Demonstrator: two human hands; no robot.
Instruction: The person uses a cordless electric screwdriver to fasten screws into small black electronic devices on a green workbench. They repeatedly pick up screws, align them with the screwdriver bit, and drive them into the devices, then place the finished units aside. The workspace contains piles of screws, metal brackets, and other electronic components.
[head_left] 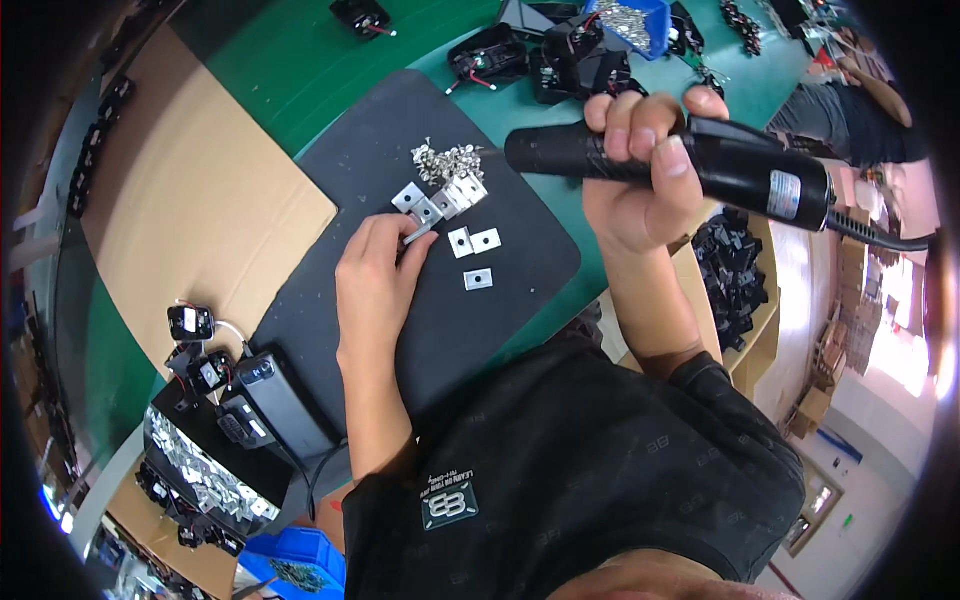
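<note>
My right hand grips a black electric screwdriver held level, its tip pointing left at a small heap of silver screws on a black mat. My left hand rests on the mat with its fingertips pinching a small square metal plate. More square metal plates lie close by: a cluster just above the fingers and three loose ones to the right.
A flat cardboard sheet lies left of the mat on the green table. Black plastic housings with wires and a blue bin of screws sit at the far edge. Black parts fill a box at right; a tray of metal pieces lower left.
</note>
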